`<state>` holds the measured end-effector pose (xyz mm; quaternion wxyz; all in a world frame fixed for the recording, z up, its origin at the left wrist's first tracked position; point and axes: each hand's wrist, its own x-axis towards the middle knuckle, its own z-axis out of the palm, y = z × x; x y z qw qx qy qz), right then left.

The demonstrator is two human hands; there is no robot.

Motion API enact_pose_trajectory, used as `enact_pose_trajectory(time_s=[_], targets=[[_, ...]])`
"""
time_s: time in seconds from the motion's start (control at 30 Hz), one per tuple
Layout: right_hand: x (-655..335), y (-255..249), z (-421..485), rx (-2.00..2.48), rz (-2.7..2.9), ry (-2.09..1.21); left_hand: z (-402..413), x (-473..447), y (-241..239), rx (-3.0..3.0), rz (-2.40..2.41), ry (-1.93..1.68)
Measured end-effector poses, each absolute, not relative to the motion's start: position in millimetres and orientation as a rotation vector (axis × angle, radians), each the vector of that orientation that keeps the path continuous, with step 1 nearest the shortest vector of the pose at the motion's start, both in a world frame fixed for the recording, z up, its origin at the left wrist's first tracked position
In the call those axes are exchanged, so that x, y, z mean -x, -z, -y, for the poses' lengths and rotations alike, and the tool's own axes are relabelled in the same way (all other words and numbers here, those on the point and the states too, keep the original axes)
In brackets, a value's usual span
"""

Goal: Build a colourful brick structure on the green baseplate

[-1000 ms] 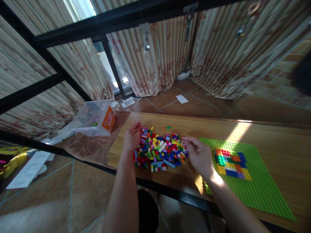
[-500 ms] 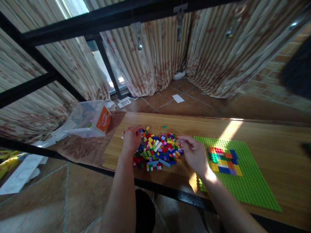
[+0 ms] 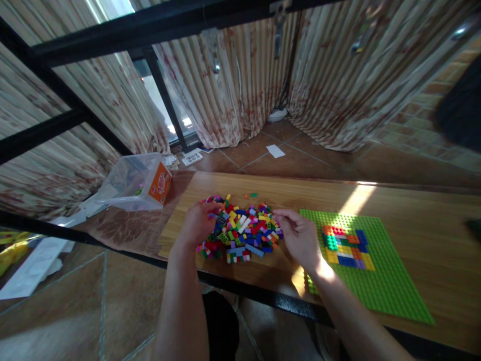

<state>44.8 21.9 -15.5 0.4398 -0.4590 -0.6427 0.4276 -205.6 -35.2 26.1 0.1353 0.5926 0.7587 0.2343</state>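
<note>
A heap of loose multicoloured toy bricks (image 3: 244, 225) lies on the wooden table. My left hand (image 3: 197, 223) reaches over the heap's left side, its fingers apart and touching bricks; no brick shows clearly in its grip. At the heap's right edge is my right hand (image 3: 299, 235), with thumb and fingertips pinched together. Whatever is between those fingertips is too small to make out. Right of that hand lies a green studded baseplate (image 3: 394, 281), bearing a roughly square patch of joined bricks (image 3: 347, 247) in red, orange, blue, green, white and yellow.
On a brown cloth left of the table top (image 3: 432, 240) stands a clear plastic box (image 3: 128, 188) with an orange label and a few pieces inside. A green piece (image 3: 254, 194) and an orange piece (image 3: 246, 196) lie behind the heap. Patterned curtains (image 3: 240, 90) hang beyond.
My left hand has shifted left and slightly nearer, uncovering bricks at the heap's left end. My right hand stays almost where it was, still pinched.
</note>
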Motion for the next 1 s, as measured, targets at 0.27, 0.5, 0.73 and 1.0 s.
enact_pose_trajectory(time_s=[0.27,0.5,0.73,1.0], targets=[[-46,12,-21,1.130,1.593,-1.067,35,198,-26,-1.771,-2.261,-0.505],[-46,13,-21,1.126,1.592,-1.065,32,195,-26,-1.794,-2.266,-0.450],[-48,5,-21,1.070,1.556,-1.059,38,192,-45,-1.661,-2.057,-0.915],[-60,-7,15,0.893,1.686,-0.993,29,119,-43,-1.341,-1.447,-1.117]])
